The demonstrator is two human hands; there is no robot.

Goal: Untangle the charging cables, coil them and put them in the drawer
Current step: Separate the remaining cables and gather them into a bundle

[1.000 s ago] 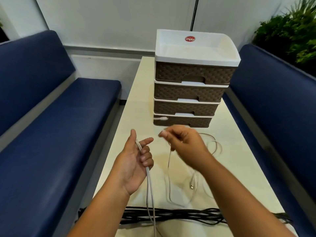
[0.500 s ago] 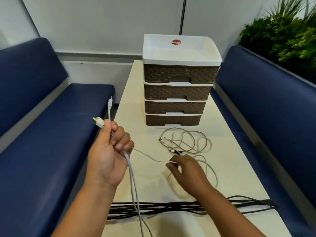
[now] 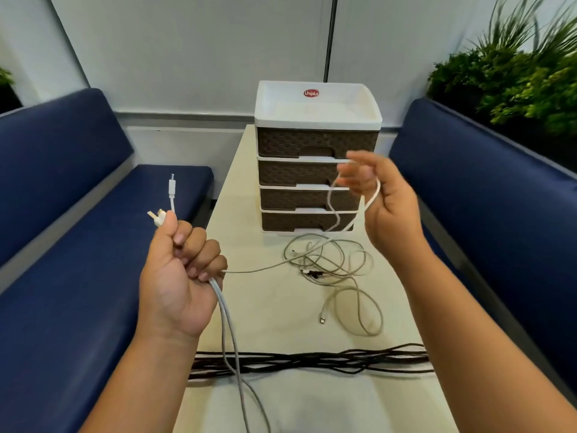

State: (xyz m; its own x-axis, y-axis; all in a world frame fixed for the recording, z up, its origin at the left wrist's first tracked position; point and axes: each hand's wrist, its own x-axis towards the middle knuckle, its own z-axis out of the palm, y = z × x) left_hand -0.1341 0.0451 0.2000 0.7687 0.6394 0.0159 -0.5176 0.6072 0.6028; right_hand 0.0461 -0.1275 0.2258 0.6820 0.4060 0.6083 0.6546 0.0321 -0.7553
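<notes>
White cable [image 3: 373, 200] now rides up in the right hand [image 3: 387, 207], lifted off the tangle [image 3: 331, 264] it touched half a second ago. Left hand [image 3: 178, 276] stays clenched around plug ends [image 3: 165, 207]. Separation progressing; drawer unit [image 3: 315, 170] still closed.

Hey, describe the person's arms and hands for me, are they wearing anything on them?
Both arms are bare as far as the frame shows: no sleeves in view. The left hand and right hand wear no gloves, and no rings, watch or bracelets show. Fingernails look short and unpainted. The right hand's fingers are motion-blurred, so small details there are unclear.
</notes>
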